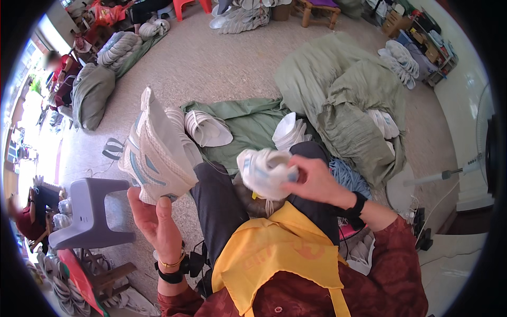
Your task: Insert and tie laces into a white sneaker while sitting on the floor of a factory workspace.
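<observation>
My left hand grips a white shoe upper by its lower end, with the thumb in front. This upper has mesh sides, blue-grey stripes and dark loops on its left edge. In front of my lap, my right hand is closed on a second white shoe upper with pale blue marks, smeared by motion. Beyond my knees, nested white uppers lie on a green cloth. Another white stack stands at its right side.
A large grey-green sack slumps at the right, with blue laces by its near end. At the left stands a grey plastic chair. A pedestal fan is at far right. Other people sit at the left.
</observation>
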Motion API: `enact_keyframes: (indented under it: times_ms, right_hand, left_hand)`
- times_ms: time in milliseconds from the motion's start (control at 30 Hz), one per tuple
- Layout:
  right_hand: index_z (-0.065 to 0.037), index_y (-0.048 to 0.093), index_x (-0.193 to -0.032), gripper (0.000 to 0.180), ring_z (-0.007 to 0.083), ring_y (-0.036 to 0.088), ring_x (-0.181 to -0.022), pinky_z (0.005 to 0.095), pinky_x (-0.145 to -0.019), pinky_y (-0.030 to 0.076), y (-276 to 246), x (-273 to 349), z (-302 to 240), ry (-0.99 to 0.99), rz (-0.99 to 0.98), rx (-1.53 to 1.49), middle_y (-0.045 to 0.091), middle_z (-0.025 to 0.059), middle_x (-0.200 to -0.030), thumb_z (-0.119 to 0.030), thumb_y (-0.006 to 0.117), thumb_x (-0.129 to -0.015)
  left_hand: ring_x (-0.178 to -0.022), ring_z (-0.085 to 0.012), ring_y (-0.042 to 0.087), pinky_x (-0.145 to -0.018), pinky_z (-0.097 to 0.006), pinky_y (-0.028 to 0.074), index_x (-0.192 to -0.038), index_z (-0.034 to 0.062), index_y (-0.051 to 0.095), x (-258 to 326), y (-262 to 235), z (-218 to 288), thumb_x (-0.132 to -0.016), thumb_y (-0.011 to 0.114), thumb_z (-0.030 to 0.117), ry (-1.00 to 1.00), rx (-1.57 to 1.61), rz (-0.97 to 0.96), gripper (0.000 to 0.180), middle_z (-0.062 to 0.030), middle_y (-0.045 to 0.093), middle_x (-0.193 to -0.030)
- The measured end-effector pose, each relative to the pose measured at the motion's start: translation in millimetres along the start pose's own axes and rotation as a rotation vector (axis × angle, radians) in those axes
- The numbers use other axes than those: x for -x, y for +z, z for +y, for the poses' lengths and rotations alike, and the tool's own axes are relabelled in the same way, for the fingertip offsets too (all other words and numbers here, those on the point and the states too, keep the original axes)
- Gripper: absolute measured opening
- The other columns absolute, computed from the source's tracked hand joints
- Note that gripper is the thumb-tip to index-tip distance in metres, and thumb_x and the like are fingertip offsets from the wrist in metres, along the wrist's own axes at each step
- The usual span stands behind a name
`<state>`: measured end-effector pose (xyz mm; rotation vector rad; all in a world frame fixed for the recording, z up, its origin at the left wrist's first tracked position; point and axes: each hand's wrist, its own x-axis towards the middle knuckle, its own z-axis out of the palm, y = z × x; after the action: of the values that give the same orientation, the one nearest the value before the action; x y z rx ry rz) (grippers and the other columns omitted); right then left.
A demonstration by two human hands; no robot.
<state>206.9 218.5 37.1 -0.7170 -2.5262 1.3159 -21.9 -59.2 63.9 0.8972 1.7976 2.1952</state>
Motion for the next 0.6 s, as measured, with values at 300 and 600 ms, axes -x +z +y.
enact_keyframes:
  times_ms: [300,600]
  right_hand:
    - [-0.010,0.067,-0.106,0.030,0.0031,0.039,-0.052,0.0226,-0.047,0.029,-124,-10,61,0.273,0.511,-0.876,0.058,-0.0063,-0.077,-0.039,0.064,-0.102]
    - [-0.002,0.066,-0.118,0.031,0.0014,0.049,-0.064,0.0202,-0.056,0.037,-108,30,22,0.104,0.554,-0.571,0.062,-0.0051,-0.086,-0.024,0.071,-0.097]
  left_hand:
    - [-0.102,-0.0122,0.061,-0.091,-0.029,0.049,-0.120,0.0012,0.060,7,44,-6,-0.095,0.071,0.003,-0.151,-0.109,-0.154,0.027,-0.0041,0.066,-0.110]
    - [-0.087,-0.0343,0.063,-0.077,-0.045,0.053,-0.105,0.0028,0.060,39,89,-35,-0.081,0.077,0.011,0.227,-0.602,-0.825,0.031,-0.0142,0.064,-0.086]
